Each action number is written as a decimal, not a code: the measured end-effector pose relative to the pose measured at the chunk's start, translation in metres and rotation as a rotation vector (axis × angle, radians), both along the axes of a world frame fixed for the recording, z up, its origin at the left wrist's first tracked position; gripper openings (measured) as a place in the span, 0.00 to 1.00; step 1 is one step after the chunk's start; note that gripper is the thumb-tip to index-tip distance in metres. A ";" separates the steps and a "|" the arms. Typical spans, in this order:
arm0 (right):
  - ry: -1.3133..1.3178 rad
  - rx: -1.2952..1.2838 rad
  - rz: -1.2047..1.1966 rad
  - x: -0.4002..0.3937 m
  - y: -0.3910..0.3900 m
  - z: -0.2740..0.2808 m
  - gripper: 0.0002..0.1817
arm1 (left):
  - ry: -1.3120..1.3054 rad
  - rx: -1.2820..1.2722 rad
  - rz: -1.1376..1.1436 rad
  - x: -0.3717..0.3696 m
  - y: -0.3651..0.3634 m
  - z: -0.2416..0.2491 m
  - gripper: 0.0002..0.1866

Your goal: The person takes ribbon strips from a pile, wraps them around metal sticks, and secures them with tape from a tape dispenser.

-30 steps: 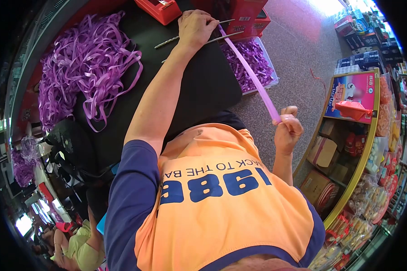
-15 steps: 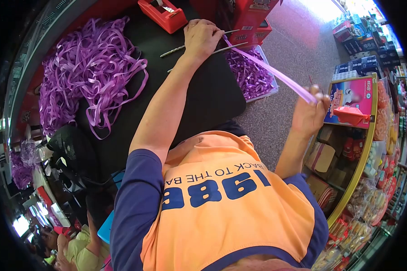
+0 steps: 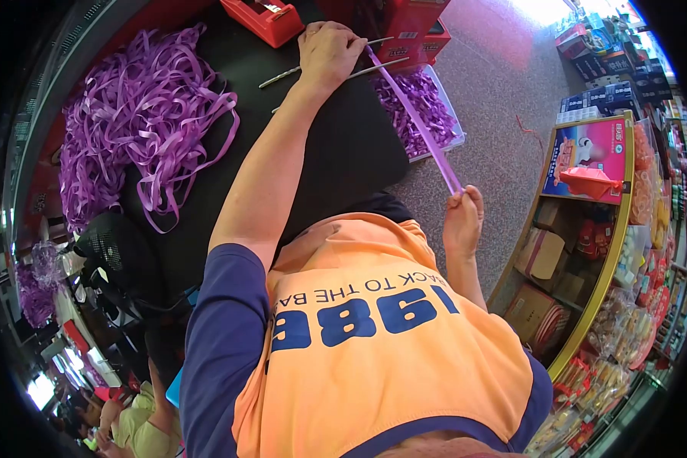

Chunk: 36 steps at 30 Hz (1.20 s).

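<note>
A purple ribbon [image 3: 418, 124] is stretched taut between my two hands. My left hand [image 3: 330, 55] is closed at its upper end, resting over two thin metal rods [image 3: 279, 78] on the black tabletop; its fingertips are partly hidden. Out past the table edge, my right hand [image 3: 463, 217] pinches the lower end of the ribbon. Below the stretched ribbon stands a clear plastic box [image 3: 461, 140] filled with short purple ribbon pieces [image 3: 410, 126]. A large tangled heap of purple ribbon [image 3: 141, 114] lies to the left on the black table [image 3: 343, 153].
A red tape dispenser [image 3: 267, 21] sits at the table's far side, with red boxes [image 3: 416, 34] beyond my left hand. On the right is a gold-edged display cabinet [image 3: 626, 244] with packaged goods. A black fan-like object [image 3: 118, 248] and another person [image 3: 149, 424] are at lower left.
My right hand has come inward and toward my body, holding the ribbon, which now slopes more steeply. My left hand stays at the rods. The whole view has shifted slightly.
</note>
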State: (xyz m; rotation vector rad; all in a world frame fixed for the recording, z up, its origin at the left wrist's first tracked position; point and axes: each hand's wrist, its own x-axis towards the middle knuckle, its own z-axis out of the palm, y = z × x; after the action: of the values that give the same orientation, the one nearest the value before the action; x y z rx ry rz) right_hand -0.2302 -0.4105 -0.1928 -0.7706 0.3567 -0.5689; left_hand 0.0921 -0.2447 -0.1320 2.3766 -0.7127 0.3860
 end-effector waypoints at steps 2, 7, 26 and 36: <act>0.076 0.006 0.020 -0.003 0.006 -0.008 0.07 | -0.010 0.008 -0.003 -0.001 0.001 0.000 0.13; 0.055 0.007 0.021 -0.004 0.010 -0.016 0.07 | -0.025 -0.011 0.008 0.000 0.000 -0.002 0.13; 0.169 -0.194 0.057 -0.007 0.013 -0.003 0.11 | -0.042 -0.096 -0.012 0.003 -0.001 -0.007 0.10; -0.139 -0.586 0.153 0.006 0.002 0.062 0.08 | -0.026 -0.045 -0.009 0.002 0.001 -0.003 0.11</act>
State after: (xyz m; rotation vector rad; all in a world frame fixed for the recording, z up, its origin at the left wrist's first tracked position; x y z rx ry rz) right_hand -0.2245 -0.4082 -0.1306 -1.3010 -0.0072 -0.5836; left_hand 0.0939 -0.2437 -0.1351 2.3292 -0.7183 0.4253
